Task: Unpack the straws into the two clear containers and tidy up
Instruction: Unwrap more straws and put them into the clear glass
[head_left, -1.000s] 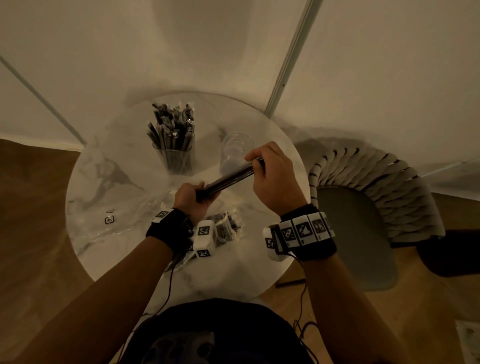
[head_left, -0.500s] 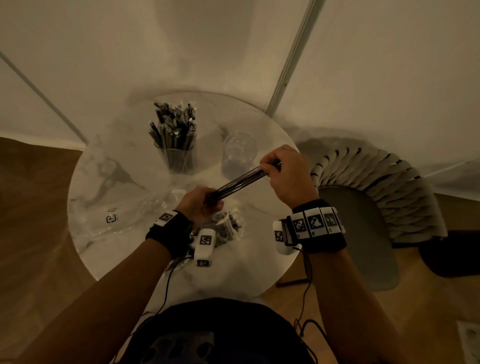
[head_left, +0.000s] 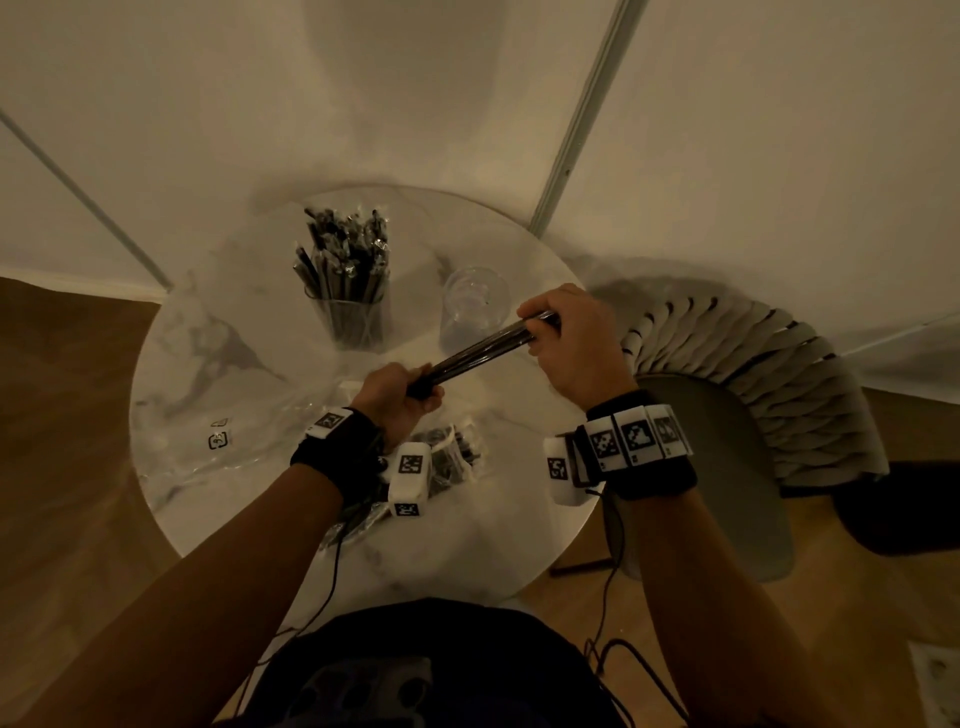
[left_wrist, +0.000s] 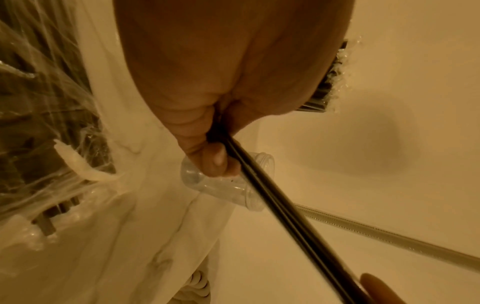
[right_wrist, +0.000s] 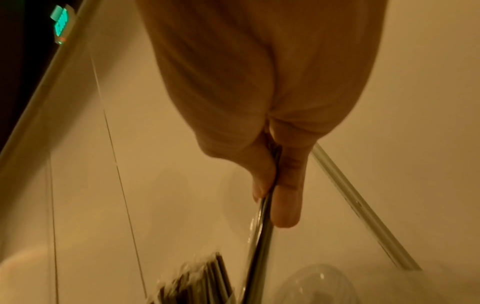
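Note:
A small bundle of dark wrapped straws (head_left: 478, 352) is held slanting above the round marble table (head_left: 208, 353). My left hand (head_left: 400, 395) grips its lower end (left_wrist: 249, 162). My right hand (head_left: 566, 338) pinches its upper end between thumb and fingers (right_wrist: 285, 197). Behind the bundle stands an empty clear container (head_left: 474, 306), also seen past my left thumb (left_wrist: 233, 189). To its left a second clear container (head_left: 353, 322) is full of wrapped straws (right_wrist: 202, 277). A torn plastic pack with more straws (head_left: 447, 457) lies under my left wrist (left_wrist: 39, 123).
Crumpled clear plastic wrap (head_left: 228, 436) lies on the table's left side. A chair with a ribbed backrest (head_left: 753, 374) stands to the right of the table. The wall rises close behind the table. Cables hang from both wrists.
Both hands have moved the straw bundle slightly right and up, so its upper end now sits beside the empty container. Both grips are unchanged.

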